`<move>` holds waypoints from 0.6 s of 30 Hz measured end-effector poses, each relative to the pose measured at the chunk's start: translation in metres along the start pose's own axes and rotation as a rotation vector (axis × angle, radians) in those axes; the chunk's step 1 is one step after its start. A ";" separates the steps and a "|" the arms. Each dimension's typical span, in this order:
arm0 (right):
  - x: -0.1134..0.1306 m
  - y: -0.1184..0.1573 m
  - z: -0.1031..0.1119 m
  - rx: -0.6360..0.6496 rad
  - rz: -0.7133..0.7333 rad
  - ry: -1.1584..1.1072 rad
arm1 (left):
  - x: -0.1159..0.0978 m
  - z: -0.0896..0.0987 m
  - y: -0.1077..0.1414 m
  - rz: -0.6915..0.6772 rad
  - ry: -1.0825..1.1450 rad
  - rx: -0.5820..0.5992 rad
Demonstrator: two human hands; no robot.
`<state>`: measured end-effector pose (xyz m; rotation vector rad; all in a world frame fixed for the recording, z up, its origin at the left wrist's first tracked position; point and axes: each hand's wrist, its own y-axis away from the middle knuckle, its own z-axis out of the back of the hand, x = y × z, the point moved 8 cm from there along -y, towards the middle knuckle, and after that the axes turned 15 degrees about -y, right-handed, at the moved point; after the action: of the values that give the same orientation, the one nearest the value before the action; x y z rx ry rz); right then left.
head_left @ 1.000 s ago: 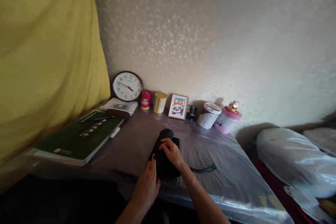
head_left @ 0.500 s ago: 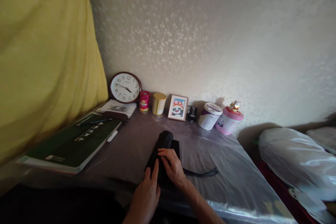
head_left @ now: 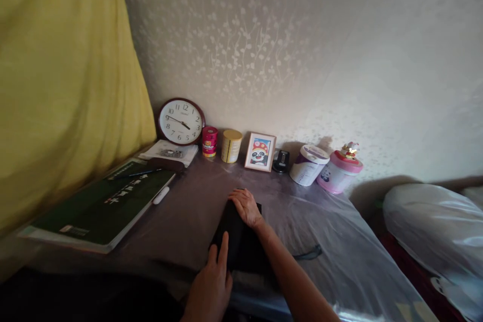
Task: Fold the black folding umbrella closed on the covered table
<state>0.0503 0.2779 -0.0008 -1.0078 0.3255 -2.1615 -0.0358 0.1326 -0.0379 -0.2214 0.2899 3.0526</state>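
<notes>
A black fabric roll (head_left: 231,226) lies lengthwise on the table in front of me, beside a flat dark fabric part on its right. Over its far end my right hand (head_left: 245,207) is closed, the fingers curled across the top. My left hand (head_left: 213,274) holds the near end, with the index finger stretched along the roll. A thin dark strap (head_left: 308,253) trails out to the right, partly hidden behind my right forearm. The underside of the roll does not show.
A green book (head_left: 101,206) with a pen on it and a white marker (head_left: 161,195) lie to the left. Along the wall stand a clock (head_left: 181,122), two tins (head_left: 231,147), a panda picture frame (head_left: 260,152), a black object (head_left: 281,161) and two tubs (head_left: 309,165).
My right hand has slid from the middle of the roll to its far end, covering it. My left hand stays at the near end. The view has shifted slightly.
</notes>
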 end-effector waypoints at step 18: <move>-0.060 0.096 0.076 -0.444 -0.745 -0.292 | -0.002 0.011 0.007 -0.019 -0.060 -0.139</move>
<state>0.1812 0.2568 -0.0319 -1.9122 0.3296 -2.5847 -0.0353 0.1280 -0.0259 -0.1379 0.0708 3.0561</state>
